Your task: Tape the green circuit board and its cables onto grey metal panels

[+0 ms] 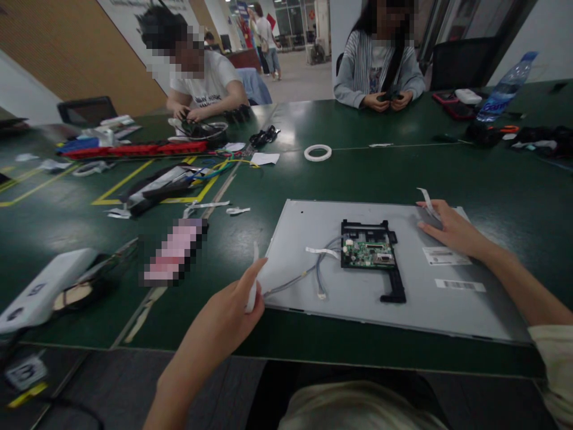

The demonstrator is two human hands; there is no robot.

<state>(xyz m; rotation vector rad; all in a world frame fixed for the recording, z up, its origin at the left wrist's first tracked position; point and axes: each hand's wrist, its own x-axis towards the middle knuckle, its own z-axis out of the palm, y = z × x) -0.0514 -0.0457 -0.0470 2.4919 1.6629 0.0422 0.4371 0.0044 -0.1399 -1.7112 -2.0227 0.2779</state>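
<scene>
A grey panel (358, 298) lies flat on the green worktop (492, 179), close to its near edge. In the middle of the panel sits a green circuit board (369, 252) in a black frame (394, 286), and thin cables (295, 279) run from it toward the panel's near left corner.

Just beside that corner, the left hand (228, 310) is closed around a white strip (253, 286), pinched upright between thumb and fingers. The right hand (452, 230) rests on the panel's far right part with its fingers loosely spread. A second strip (427, 200) curls up from its fingers, and I cannot tell whether it is gripped or only sticking there. Two printed labels (445, 255) lie next to that hand.

Farther across the worktop are a tape roll (317, 153) and a water bottle (505, 88). Two other people sit on the far side, each with their hands busy.
</scene>
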